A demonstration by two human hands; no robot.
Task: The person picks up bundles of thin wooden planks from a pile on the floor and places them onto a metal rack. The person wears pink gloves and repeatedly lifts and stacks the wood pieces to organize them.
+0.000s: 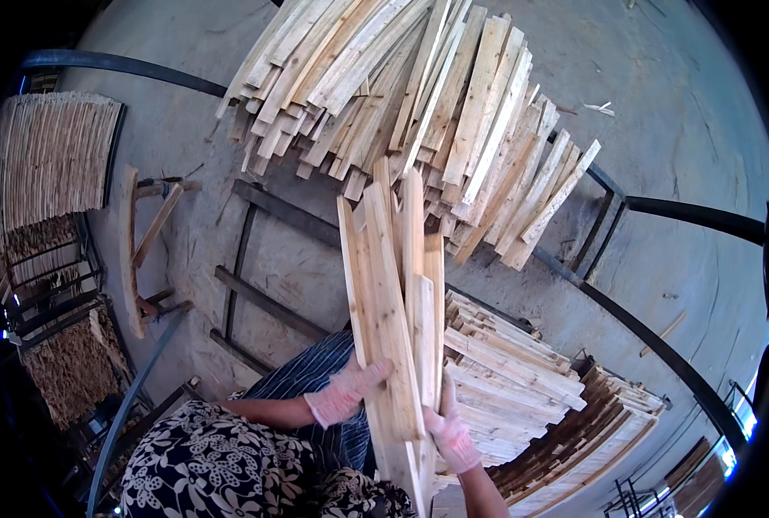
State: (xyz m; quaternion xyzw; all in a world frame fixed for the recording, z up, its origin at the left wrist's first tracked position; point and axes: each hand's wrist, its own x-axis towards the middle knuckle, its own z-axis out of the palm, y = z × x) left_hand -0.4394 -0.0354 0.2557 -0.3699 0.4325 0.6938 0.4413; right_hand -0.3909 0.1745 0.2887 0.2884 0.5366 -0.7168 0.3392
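Note:
A bundle of long, pale wooden boards (382,293) stretches away in front of my body, several of them lying unevenly along each other. My left hand (348,393), in a pale glove with reddish stains, grips the bundle's left side with the thumb over the top board. On the other side, my right hand (452,432), gloved the same way, is wrapped round the right edge. The fingers under the boards are hidden. Beyond the far ends of the bundle lies a large loose pile of similar boards (475,112).
Stacked boards (505,380) stand close at my right. Dark metal frame bars (272,302) cross the floor at left, and a curved dark rail (661,350) runs at right. A wooden stand (131,250) and a tall stack of boards (52,160) are farther left.

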